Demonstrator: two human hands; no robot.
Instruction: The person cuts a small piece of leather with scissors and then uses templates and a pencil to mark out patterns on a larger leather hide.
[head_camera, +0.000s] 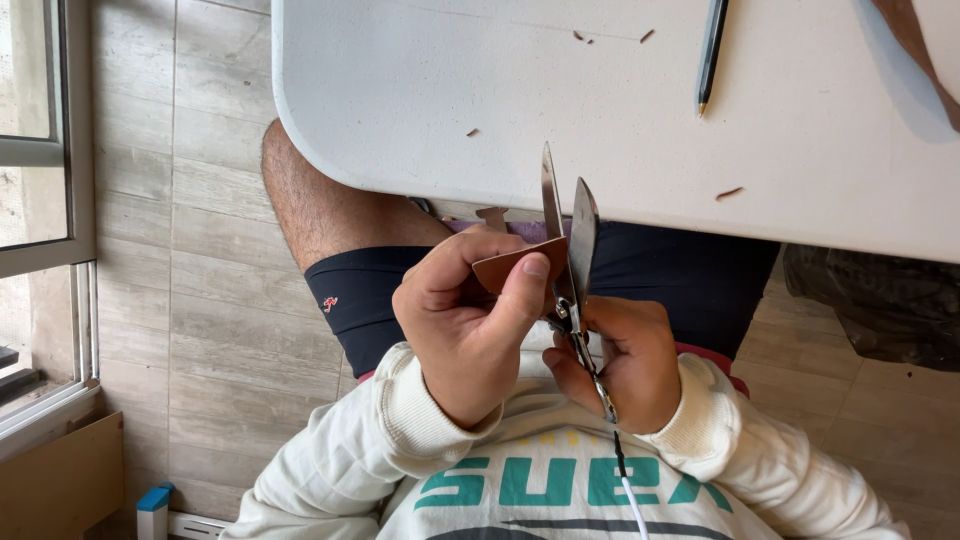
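**Grip: leather piece pinched, scissors blades parted**

Our left hand (462, 325) pinches a small brown leather piece (520, 266) between thumb and fingers, over our lap. Our right hand (622, 362) holds scissors (572, 262), blades open around its edge. Pencil (711, 52) lies on white counter (420, 90).

Scissor handles (590, 360) hidden inside right hand (620, 365); pen (711, 55) cut off at top edge.

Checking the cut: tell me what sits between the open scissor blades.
In the head view, the edge of the brown leather piece, pinched by the left hand, sits between the scissors' blades.
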